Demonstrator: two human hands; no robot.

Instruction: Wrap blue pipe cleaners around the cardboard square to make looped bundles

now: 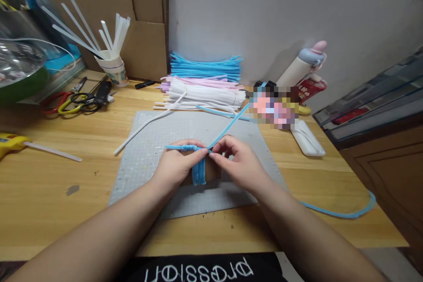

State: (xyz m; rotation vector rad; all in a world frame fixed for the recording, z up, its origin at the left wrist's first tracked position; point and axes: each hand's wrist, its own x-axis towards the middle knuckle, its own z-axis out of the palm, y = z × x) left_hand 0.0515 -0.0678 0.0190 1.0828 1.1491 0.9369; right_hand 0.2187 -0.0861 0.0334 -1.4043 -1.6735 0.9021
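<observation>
Over the grey cutting mat, my left hand grips a small brown cardboard piece with its thumb on top. Rows of blue pipe cleaner wrap around the cardboard's middle. A twisted blue length lies along its upper edge, sticking out to the left. Close beside the left thumb, my right hand pinches a blue pipe cleaner at the cardboard's top edge. One length of it slants up to the right. The fingers hide exactly where it joins the wrapping.
Bundles of blue, pink and white pipe cleaners lie at the back. Scissors, a cup of glue sticks and a yellow glue gun are left. A white bottle and white case stand right; one area is pixelated.
</observation>
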